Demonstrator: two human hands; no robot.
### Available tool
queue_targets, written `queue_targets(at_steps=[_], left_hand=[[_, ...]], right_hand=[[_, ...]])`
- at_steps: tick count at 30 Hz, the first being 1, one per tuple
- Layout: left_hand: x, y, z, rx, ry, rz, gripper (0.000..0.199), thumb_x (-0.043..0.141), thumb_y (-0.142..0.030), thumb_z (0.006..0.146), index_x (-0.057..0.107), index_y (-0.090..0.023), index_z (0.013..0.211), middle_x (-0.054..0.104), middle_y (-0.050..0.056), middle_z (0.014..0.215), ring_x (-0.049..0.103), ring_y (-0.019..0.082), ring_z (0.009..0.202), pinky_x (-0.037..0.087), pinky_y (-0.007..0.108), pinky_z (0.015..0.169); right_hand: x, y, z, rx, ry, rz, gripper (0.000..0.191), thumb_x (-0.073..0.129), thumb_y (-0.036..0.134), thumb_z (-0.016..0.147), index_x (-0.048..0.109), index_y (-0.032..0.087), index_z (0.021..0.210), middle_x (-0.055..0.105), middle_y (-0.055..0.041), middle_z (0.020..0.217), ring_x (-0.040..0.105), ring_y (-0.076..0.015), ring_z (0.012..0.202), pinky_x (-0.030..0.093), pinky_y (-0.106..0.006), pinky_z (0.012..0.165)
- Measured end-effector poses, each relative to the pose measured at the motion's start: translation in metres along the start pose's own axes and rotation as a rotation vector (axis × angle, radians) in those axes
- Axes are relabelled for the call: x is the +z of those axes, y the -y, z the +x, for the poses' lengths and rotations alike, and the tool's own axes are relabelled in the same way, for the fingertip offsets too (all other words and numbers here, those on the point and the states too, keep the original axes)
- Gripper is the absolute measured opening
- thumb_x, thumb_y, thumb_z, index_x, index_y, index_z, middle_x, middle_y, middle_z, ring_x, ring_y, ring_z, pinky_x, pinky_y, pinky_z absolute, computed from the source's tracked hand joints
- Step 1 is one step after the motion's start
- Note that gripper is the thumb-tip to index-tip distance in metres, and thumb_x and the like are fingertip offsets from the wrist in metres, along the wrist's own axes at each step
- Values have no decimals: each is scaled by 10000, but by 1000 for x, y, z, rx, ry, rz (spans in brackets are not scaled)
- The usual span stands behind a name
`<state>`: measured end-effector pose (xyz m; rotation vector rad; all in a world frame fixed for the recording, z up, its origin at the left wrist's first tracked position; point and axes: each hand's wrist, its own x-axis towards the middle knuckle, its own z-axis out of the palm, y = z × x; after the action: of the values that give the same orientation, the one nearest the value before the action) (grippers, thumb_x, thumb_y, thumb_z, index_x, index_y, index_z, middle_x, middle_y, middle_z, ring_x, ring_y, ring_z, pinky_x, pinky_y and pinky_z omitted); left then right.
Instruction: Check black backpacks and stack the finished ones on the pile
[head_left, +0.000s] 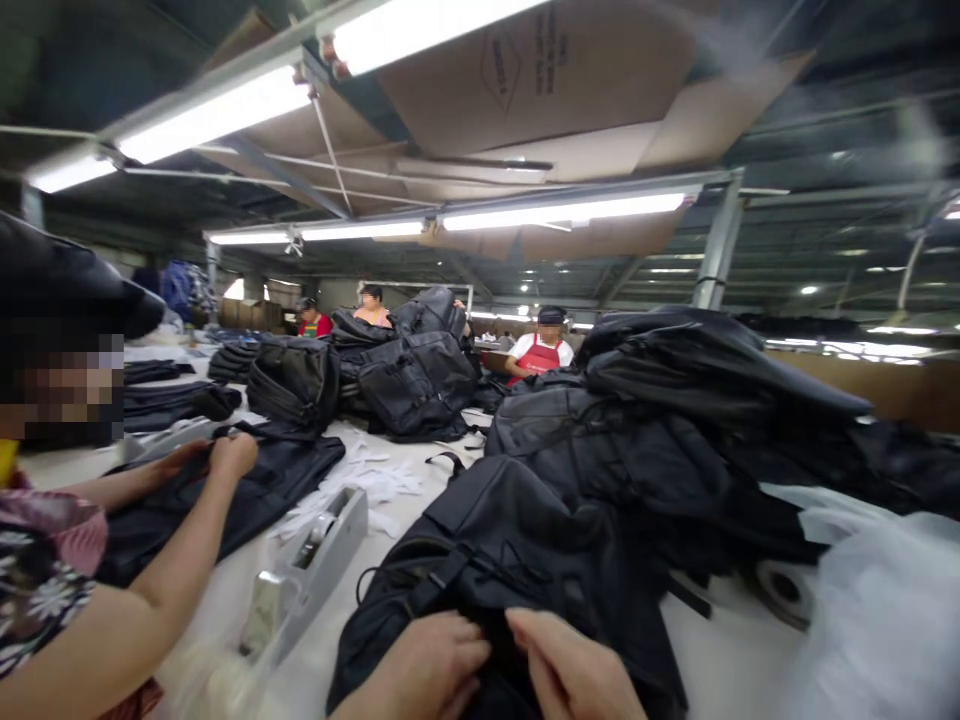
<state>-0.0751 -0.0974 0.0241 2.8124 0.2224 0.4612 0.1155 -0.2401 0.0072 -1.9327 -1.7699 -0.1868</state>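
- so, what are the 2 bare hands at?
- the left hand (439, 660), fingers curled, and the right hand (574, 665), thumb and fingers bent, sit just apart at the near side of a black backpack (517, 510); whether either is closed on its fabric, i cannot tell.
- where is the backpack?
- right before the person, on a white table (731, 640).
- and around it?
- a grey tape dispenser (346, 530) and white strips (367, 478) to the left, a roll (784, 588) and whitish plastic (885, 610) to the right, piled black bags (600, 450) behind.
- anyone else?
- a co-worker (169, 575) at left, hands on a dark bag (270, 490); farther off, 3 people, 1 in a red apron (538, 356).
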Motion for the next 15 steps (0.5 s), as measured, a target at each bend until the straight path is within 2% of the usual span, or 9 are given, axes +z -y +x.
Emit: queue_targets(at_steps=[2,3,4,6,8,9,11,13,15], left_hand=[[10,-13,-9,-5,-62,-72,246,431,-274,960,673,-262,1005,705,37,1019,647,161,963,512,280,870],[9,-15,-13,-18,-128,-112,273,402,-258,963,674,-257,985,711,26,968,652,153,929,507,261,846],[4,-15,-16,-36,-211,-149,287,384,-258,968,671,-252,973,711,19,944,651,146,909,501,249,832],[-10,-10,-17,-81,-374,-182,274,388,-277,970,660,-248,983,705,16,975,643,141,927,489,240,845],[-21,-5,-14,-118,-456,-153,249,408,-272,963,652,-239,1000,695,26,1024,632,149,968,479,252,878],[-24,-4,-12,-124,-454,-131,249,407,-264,961,652,-232,994,692,30,1022,630,152,967,476,259,879],[-22,-6,-9,-106,-373,-106,268,386,-252,966,652,-222,963,688,33,982,628,153,937,477,265,853],[-14,-13,-8,-84,-220,-89,275,378,-231,964,653,-226,959,689,28,967,628,160,928,478,280,854],[1,-22,-8,-104,-49,-28,245,419,-198,935,652,-229,1006,692,38,1030,623,197,993,477,333,916]], right_hand=[[-13,-2,-1,43,-146,3,483,273,352,990,564,224,1354,543,-78,1403,467,-236,1326,378,-373,1133],[-16,-1,-1,78,-161,-4,502,295,366,983,507,193,1404,466,-88,1471,390,-257,1383,320,-430,1168],[-16,1,-1,109,-102,-13,518,353,380,967,468,180,1431,413,-97,1506,335,-279,1414,270,-486,1184],[-11,8,0,110,185,-12,545,465,388,926,454,202,1438,377,-105,1521,294,-303,1429,205,-544,1190],[-5,14,-1,92,407,12,518,497,409,920,490,245,1411,357,-113,1529,276,-301,1435,149,-556,1191],[-4,16,-2,96,448,34,503,474,440,936,495,259,1405,328,-116,1542,246,-295,1447,116,-555,1193],[-7,13,-3,130,484,138,507,361,508,980,484,268,1409,255,-110,1570,169,-271,1469,60,-544,1196],[-14,6,-2,167,538,326,550,226,537,1004,494,264,1399,257,-81,1571,136,-236,1477,23,-515,1201],[-22,-4,-1,186,543,498,589,143,541,1008,515,278,1382,313,-42,1553,172,-206,1470,21,-479,1208]])
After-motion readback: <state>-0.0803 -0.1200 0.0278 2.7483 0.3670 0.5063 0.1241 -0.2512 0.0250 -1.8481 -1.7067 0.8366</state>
